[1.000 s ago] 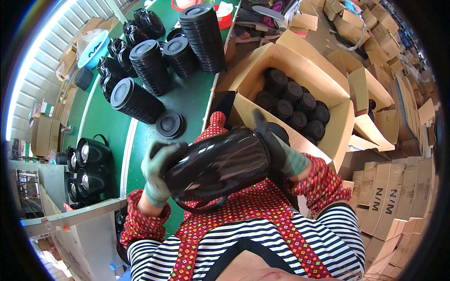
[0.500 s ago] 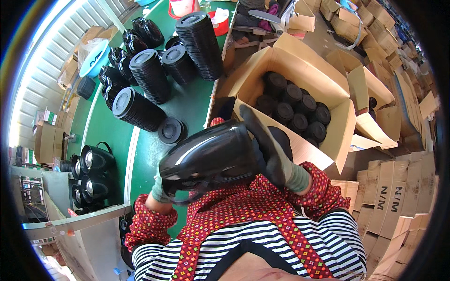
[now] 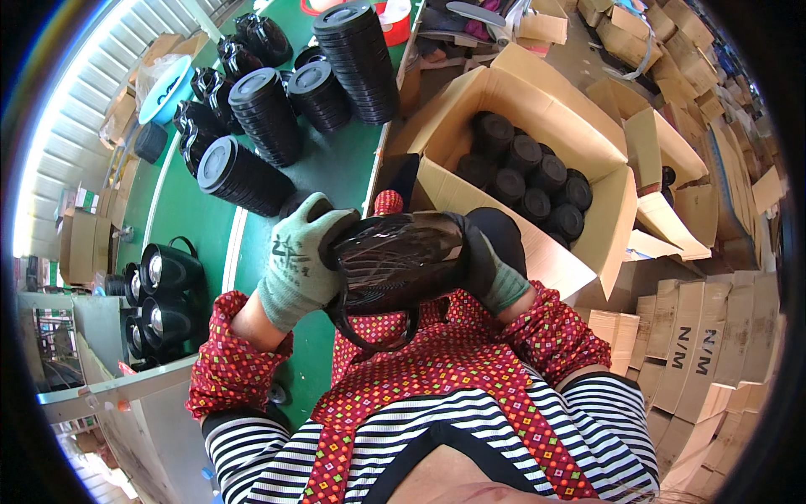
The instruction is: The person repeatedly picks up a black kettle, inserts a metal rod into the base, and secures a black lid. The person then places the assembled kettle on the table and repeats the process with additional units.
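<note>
In front of my chest, a glossy black jug-shaped plastic shell [image 3: 399, 256] lies sideways between my two hands, its loop handle hanging at the lower side. My left hand [image 3: 298, 260], in a green glove with dark fingers, is closed on the shell's left end. At the other end, my right hand [image 3: 487, 265], gloved alike, grips with its fingers wrapped round the rim. Whether a small part sits under the left fingers is hidden. Beyond the left hand, a leaning stack of round black plastic caps [image 3: 243, 178] lies on the green table [image 3: 210, 244].
More black cap stacks [image 3: 267, 118] and glossy black shells [image 3: 206, 126] stand at the table's far end. Black jugs with silvery insides [image 3: 172, 269] are at left. An open carton [image 3: 579, 118] holding several black pieces is at right, near stacked cartons [image 3: 688, 353].
My left hand has come up from beneath the shell to its left end. The shell has turned, bringing its handle into view. The loose cap on the table is now mostly covered.
</note>
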